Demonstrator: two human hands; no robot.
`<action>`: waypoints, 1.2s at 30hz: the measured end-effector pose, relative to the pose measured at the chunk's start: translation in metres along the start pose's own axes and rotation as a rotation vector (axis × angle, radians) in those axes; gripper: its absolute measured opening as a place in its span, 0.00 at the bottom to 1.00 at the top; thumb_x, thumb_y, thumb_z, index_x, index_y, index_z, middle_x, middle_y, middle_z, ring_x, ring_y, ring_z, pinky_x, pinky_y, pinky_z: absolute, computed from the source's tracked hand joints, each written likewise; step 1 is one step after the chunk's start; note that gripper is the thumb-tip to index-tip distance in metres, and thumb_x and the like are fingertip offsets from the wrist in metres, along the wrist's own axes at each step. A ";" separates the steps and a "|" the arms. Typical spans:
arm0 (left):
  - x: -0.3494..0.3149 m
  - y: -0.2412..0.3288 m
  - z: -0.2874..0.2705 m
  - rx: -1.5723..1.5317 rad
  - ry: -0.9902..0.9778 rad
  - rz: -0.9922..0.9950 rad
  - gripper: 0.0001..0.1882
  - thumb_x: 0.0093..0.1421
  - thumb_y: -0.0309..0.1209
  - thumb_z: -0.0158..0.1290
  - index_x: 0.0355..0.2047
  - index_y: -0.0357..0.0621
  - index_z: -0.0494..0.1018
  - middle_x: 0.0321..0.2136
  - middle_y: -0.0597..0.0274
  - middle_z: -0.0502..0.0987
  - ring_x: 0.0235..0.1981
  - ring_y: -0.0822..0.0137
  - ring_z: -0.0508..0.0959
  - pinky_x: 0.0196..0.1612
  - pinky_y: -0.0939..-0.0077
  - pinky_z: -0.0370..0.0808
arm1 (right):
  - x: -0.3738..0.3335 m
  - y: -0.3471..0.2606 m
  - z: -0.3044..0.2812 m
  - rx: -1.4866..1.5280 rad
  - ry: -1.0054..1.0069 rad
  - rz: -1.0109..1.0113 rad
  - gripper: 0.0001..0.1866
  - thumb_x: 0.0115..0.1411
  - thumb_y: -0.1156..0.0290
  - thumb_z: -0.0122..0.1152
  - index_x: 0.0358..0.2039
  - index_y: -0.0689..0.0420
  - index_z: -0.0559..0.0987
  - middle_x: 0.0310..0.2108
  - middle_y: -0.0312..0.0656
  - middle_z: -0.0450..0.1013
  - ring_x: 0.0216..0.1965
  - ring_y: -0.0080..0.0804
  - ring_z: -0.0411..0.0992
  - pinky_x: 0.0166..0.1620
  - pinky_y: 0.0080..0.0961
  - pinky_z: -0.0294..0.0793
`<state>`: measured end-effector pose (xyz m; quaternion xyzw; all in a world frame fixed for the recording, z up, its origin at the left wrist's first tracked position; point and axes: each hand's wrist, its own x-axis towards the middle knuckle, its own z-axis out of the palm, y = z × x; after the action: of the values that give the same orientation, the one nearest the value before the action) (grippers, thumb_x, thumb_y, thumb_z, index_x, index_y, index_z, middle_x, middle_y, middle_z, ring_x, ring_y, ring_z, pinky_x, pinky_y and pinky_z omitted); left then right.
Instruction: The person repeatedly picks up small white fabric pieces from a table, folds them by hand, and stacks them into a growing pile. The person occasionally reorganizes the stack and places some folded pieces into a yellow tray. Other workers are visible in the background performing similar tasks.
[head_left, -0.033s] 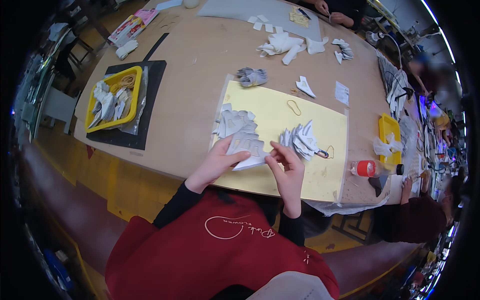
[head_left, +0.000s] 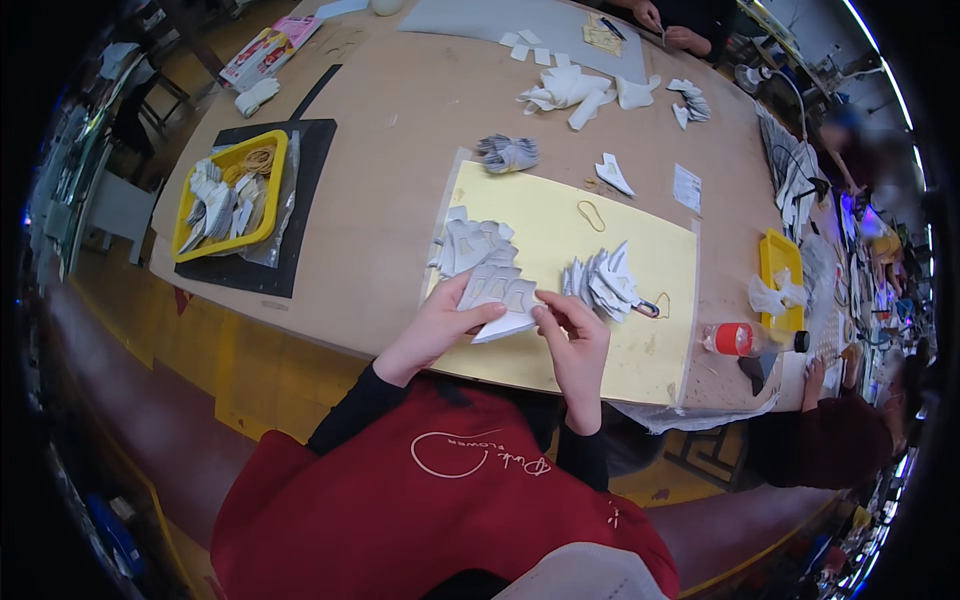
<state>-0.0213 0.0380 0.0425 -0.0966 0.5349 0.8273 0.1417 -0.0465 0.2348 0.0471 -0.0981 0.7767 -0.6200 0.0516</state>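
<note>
My left hand [head_left: 432, 328] grips a fanned stack of white-grey cut pieces [head_left: 505, 293] with small window-like cut-outs, its thumb pressed on top. At the right edge of that stack, my right hand [head_left: 577, 348] pinches the pieces between thumb and forefinger. Just behind the held stack, another fanned pile of similar pieces [head_left: 468, 240] lies on a yellow sheet [head_left: 545, 215]. To the right of it sits a bunch of pointed white pieces [head_left: 602, 283] with a dark metal clip [head_left: 648, 309] at its side.
A yellow basket [head_left: 272, 190] with pieces and rubber bands stands on a black board [head_left: 305, 200] at left. A rolled grey bundle [head_left: 508, 153] sits beyond the sheet. A bottle [head_left: 755, 340] lies at right near another yellow basket [head_left: 775, 250]. A co-worker's hands [head_left: 680, 38] show across the table [head_left: 390, 160].
My right forefinger and thumb have closed in on the right edge of the held stack. The whole view has shifted slightly.
</note>
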 end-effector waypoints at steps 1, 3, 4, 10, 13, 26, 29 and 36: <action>0.001 0.002 0.002 0.023 -0.023 -0.006 0.24 0.64 0.26 0.55 0.59 0.36 0.64 0.50 0.58 0.76 0.48 0.70 0.78 0.50 0.74 0.77 | 0.002 0.001 0.002 0.029 0.031 0.006 0.09 0.61 0.81 0.62 0.42 0.68 0.81 0.31 0.36 0.75 0.30 0.18 0.71 0.36 0.14 0.71; 0.002 -0.003 -0.003 -0.233 -0.009 -0.061 0.25 0.67 0.25 0.48 0.63 0.36 0.59 0.56 0.51 0.71 0.53 0.62 0.77 0.56 0.69 0.76 | 0.004 0.002 0.004 0.089 0.093 0.020 0.08 0.61 0.80 0.62 0.41 0.67 0.81 0.30 0.35 0.75 0.27 0.17 0.70 0.33 0.14 0.71; 0.003 -0.001 -0.006 -0.370 -0.002 -0.066 0.25 0.68 0.24 0.46 0.64 0.36 0.57 0.58 0.50 0.69 0.54 0.61 0.76 0.56 0.68 0.76 | 0.006 0.003 0.004 0.129 0.131 0.028 0.08 0.61 0.80 0.62 0.41 0.67 0.81 0.30 0.35 0.75 0.27 0.17 0.70 0.33 0.14 0.70; 0.007 0.008 -0.017 -0.330 -0.008 0.006 0.25 0.70 0.25 0.41 0.65 0.34 0.53 0.60 0.46 0.66 0.57 0.56 0.74 0.58 0.68 0.76 | 0.007 0.013 -0.014 0.225 0.239 0.087 0.08 0.63 0.78 0.62 0.42 0.65 0.81 0.31 0.35 0.76 0.29 0.17 0.71 0.34 0.13 0.71; 0.006 0.010 -0.023 -0.217 0.083 0.039 0.25 0.69 0.24 0.43 0.65 0.34 0.54 0.58 0.46 0.68 0.55 0.58 0.75 0.57 0.69 0.77 | 0.004 0.019 -0.014 0.271 0.235 0.122 0.08 0.63 0.78 0.62 0.42 0.66 0.81 0.31 0.35 0.76 0.29 0.17 0.72 0.35 0.14 0.72; -0.005 0.024 -0.044 -0.100 0.152 0.119 0.25 0.66 0.23 0.50 0.63 0.37 0.62 0.57 0.55 0.71 0.54 0.65 0.76 0.52 0.73 0.80 | 0.016 0.016 0.015 0.031 0.051 0.047 0.12 0.61 0.77 0.63 0.45 0.64 0.80 0.33 0.38 0.76 0.32 0.20 0.73 0.37 0.18 0.72; -0.005 0.019 -0.039 -0.118 0.125 0.044 0.26 0.66 0.22 0.51 0.64 0.38 0.62 0.58 0.56 0.70 0.55 0.65 0.75 0.52 0.72 0.80 | 0.017 0.010 0.020 -0.010 0.034 -0.025 0.11 0.60 0.77 0.64 0.44 0.64 0.80 0.32 0.40 0.75 0.32 0.22 0.72 0.36 0.19 0.72; -0.003 0.012 -0.022 -0.214 0.002 -0.081 0.25 0.71 0.28 0.43 0.67 0.39 0.55 0.60 0.52 0.68 0.57 0.60 0.74 0.57 0.69 0.77 | 0.012 0.010 0.025 0.019 0.037 -0.080 0.04 0.60 0.79 0.63 0.33 0.67 0.78 0.28 0.37 0.72 0.29 0.21 0.68 0.34 0.17 0.68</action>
<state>-0.0223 0.0126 0.0442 -0.1337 0.4393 0.8731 0.1636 -0.0543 0.2100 0.0323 -0.1172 0.7669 -0.6308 0.0134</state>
